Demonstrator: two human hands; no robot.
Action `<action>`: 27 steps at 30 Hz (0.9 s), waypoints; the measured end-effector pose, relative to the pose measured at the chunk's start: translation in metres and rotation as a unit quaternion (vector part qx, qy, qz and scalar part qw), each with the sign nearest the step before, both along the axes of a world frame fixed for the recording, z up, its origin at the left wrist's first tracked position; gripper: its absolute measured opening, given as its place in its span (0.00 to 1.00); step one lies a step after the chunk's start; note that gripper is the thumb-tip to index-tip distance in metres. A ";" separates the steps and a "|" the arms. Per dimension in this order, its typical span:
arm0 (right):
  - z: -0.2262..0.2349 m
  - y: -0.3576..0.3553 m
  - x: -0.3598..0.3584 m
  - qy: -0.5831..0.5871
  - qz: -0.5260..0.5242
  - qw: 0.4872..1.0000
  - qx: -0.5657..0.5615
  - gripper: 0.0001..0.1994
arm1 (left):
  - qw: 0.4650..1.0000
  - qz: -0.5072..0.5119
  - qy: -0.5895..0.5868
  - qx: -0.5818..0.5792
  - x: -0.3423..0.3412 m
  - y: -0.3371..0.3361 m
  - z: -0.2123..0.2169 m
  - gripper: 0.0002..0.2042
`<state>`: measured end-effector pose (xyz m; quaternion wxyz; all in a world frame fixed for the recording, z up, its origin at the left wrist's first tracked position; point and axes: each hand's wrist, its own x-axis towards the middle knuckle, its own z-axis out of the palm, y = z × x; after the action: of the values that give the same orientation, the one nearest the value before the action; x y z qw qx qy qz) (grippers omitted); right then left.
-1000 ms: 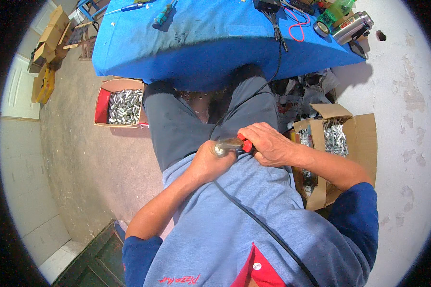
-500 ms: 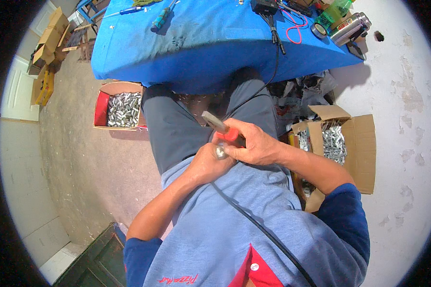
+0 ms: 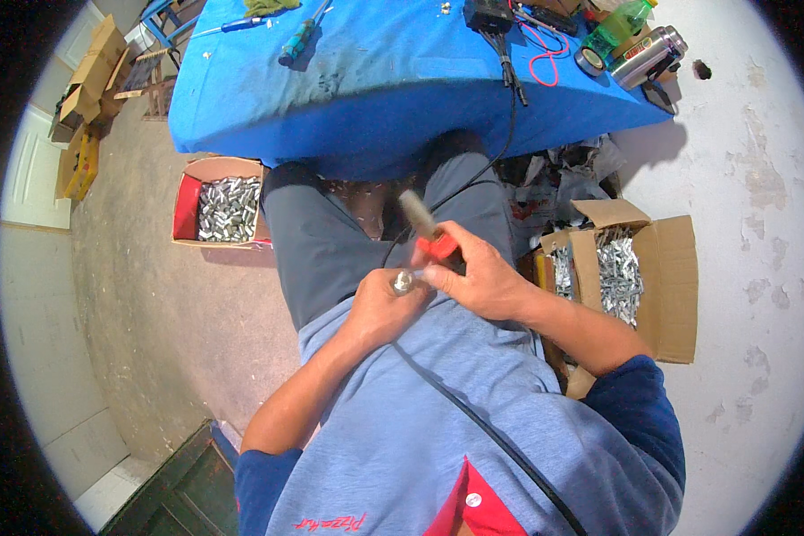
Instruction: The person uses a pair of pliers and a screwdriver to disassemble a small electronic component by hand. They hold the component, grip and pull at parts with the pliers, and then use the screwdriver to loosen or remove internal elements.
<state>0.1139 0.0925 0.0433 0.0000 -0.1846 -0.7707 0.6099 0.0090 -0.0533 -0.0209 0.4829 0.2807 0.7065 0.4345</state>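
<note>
In front of my lap my right hand [image 3: 482,279] is closed around red-handled pliers [image 3: 437,245]. Their grey metal head points up and away, smeared by motion. My left hand [image 3: 380,304] is curled closed around a small shiny metal part [image 3: 404,282], whose round silver end shows between thumb and fingers. Both hands are close together, with the right thumb beside the metal part. What lies inside my left palm is hidden.
A blue-covered table [image 3: 366,116] ahead carries screwdrivers [image 3: 300,40], a steel flask [image 3: 649,58] and a green bottle [image 3: 618,36]. Boxes of metal pieces stand left [image 3: 229,211] and right [image 3: 618,277]. A black cable [image 3: 482,424] crosses my shirt.
The pliers' head has swung slightly right and away from me. Both hands have shifted a little, still close together, the left still holding the metal part.
</note>
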 end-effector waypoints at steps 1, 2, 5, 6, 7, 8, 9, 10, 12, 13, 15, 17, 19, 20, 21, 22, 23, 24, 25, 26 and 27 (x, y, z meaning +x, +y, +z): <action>-0.002 0.004 0.004 -0.023 -0.020 1.000 -0.006 0.16 | 1.000 0.004 0.008 0.015 0.000 0.000 0.003 0.14; -0.006 0.006 0.007 -0.045 -0.041 0.998 -0.012 0.15 | 0.999 0.008 0.015 0.030 0.001 0.001 0.007 0.15; -0.020 0.005 0.020 -0.049 -0.072 0.993 -0.084 0.15 | 0.997 0.028 0.018 0.071 0.004 0.001 0.008 0.19; -0.020 0.000 0.025 -0.045 -0.085 0.992 -0.087 0.16 | 0.996 0.036 0.016 0.085 0.005 0.002 0.008 0.20; -0.020 -0.004 0.028 -0.048 -0.076 0.995 -0.052 0.16 | 0.995 0.045 0.002 0.086 0.005 0.002 0.008 0.20; -0.018 -0.006 0.030 -0.050 -0.067 0.996 -0.017 0.16 | 0.995 0.054 -0.012 0.087 0.004 0.002 0.009 0.20; -0.017 -0.008 0.032 -0.052 -0.058 0.997 0.019 0.16 | 0.994 0.063 -0.027 0.089 0.004 0.002 0.009 0.20; -0.020 -0.008 0.035 -0.072 -0.033 0.995 0.057 0.16 | 0.993 0.066 -0.022 0.092 0.004 0.002 0.009 0.20; -0.021 -0.012 0.036 -0.054 -0.036 0.993 0.097 0.16 | 0.992 0.071 -0.013 0.099 0.004 0.001 0.008 0.21; -0.022 -0.013 0.037 -0.046 -0.037 0.991 0.118 0.16 | 0.994 0.068 -0.016 0.089 0.003 0.000 0.007 0.20; -0.019 -0.005 0.035 -0.053 -0.022 0.966 0.252 0.16 | 0.995 0.062 -0.021 0.070 0.000 -0.001 0.005 0.19; -0.012 0.004 0.035 -0.091 0.004 0.942 0.324 0.16 | 0.993 0.086 -0.028 0.075 0.002 -0.001 0.007 0.19; 0.000 0.011 0.037 -0.157 0.038 0.928 0.336 0.17 | 0.992 0.099 -0.019 0.079 0.002 -0.001 0.005 0.19; 0.004 0.013 0.037 -0.170 0.046 0.929 0.326 0.16 | 0.992 0.100 -0.005 0.082 0.002 -0.001 0.000 0.20; 0.008 0.014 0.037 -0.182 0.052 0.937 0.293 0.17 | 0.991 0.102 0.008 0.084 0.003 -0.002 -0.002 0.20; 0.012 0.016 0.036 -0.193 0.058 0.944 0.260 0.17 | 0.991 0.102 0.012 0.086 0.003 -0.001 -0.002 0.20; 0.014 0.017 0.037 -0.203 0.064 0.950 0.228 0.18 | 0.991 0.101 0.016 0.088 0.003 -0.001 -0.001 0.20; 0.014 0.018 0.038 -0.178 0.076 0.961 0.199 0.20 | 0.991 0.101 0.020 0.089 0.004 -0.001 -0.001 0.20; 0.013 0.019 0.040 -0.152 0.088 0.970 0.170 0.21 | 0.991 0.099 0.023 0.089 0.003 -0.001 -0.001 0.20; 0.011 0.019 0.040 -0.125 0.100 0.977 0.141 0.23 | 0.991 0.098 0.025 0.088 0.003 0.000 -0.002 0.19; 0.008 0.018 0.041 -0.094 0.109 0.973 0.178 0.24 | 0.991 0.096 0.028 0.088 0.003 0.000 -0.003 0.19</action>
<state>0.1548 0.1110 0.0516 -0.1062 -0.1526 -0.8788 0.4395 0.0117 -0.0533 -0.0243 0.3924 0.2648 0.7027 0.5312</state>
